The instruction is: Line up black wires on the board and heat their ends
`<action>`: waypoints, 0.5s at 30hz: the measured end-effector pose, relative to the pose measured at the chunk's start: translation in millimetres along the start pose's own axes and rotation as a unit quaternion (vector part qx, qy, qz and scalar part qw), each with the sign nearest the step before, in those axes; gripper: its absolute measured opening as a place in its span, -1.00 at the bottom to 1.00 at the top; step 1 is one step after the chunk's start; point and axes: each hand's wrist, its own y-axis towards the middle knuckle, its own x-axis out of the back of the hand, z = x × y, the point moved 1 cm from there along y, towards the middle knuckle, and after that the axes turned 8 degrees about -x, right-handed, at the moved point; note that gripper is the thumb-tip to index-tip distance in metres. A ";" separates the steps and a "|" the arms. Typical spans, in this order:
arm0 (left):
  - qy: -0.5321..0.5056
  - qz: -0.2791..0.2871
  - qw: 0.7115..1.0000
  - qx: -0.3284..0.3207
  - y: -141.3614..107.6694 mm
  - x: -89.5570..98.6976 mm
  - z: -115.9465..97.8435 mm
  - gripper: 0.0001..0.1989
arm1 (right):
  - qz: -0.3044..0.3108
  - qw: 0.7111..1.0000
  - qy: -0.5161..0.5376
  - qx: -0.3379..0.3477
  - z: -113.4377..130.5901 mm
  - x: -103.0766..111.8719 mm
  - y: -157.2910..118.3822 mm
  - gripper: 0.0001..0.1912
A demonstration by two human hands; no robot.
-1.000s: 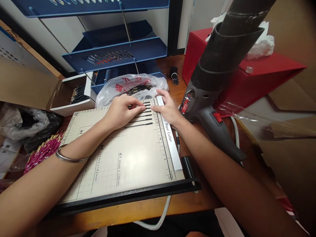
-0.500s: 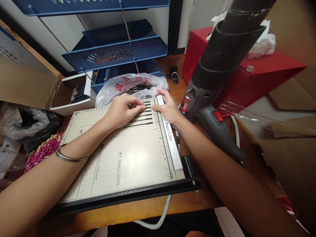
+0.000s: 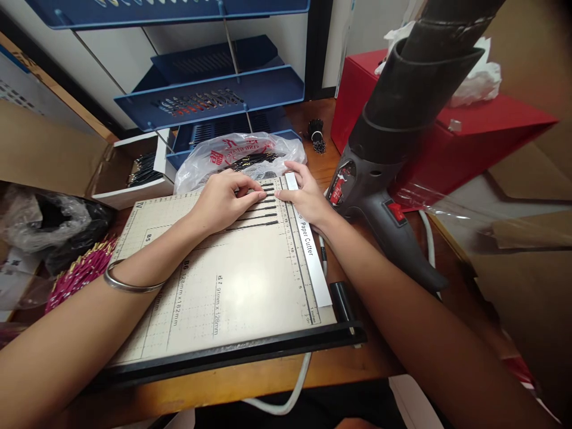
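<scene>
A cream paper cutter board [image 3: 254, 280] with printed grid lines lies before me. Several thin black wires [image 3: 268, 215] with thicker black ends lie side by side across its far part, their other ends hidden under my left hand. My left hand [image 3: 226, 201] rests on the board, thumb and forefinger pinched at the wire ends; the wire between them is mostly covered. Beside it, my right hand [image 3: 306, 196] lies over the white ruler strip [image 3: 308, 250] on the right edge. Its thumb touches the board near the wire ends, with the forefinger stretched out apart from it.
A large black heat gun [image 3: 379, 149] stands to the right, before a red box [image 3: 496, 125]. Behind the board are a plastic bag [image 3: 196, 170] of dark wires and blue trays [image 3: 272, 89]. Magenta wires [image 3: 83, 271] lie left; a black cutter handle [image 3: 342, 301] is at the right corner.
Both hands keep the same pose on the board. The whole view has shifted very slightly; the wires lie as before.
</scene>
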 end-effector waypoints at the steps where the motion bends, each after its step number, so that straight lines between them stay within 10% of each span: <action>1: 0.000 -0.001 1.000 0.000 0.0 -0.1 0.2 -0.81 | -0.001 1.000 0.001 0.000 0.6 -0.1 -0.3 -0.15; 15: -0.007 0.004 1.000 0.001 0.4 -1.5 1.8 -0.82 | 0.002 1.000 0.026 -0.009 0.7 -1.2 -0.8 -0.17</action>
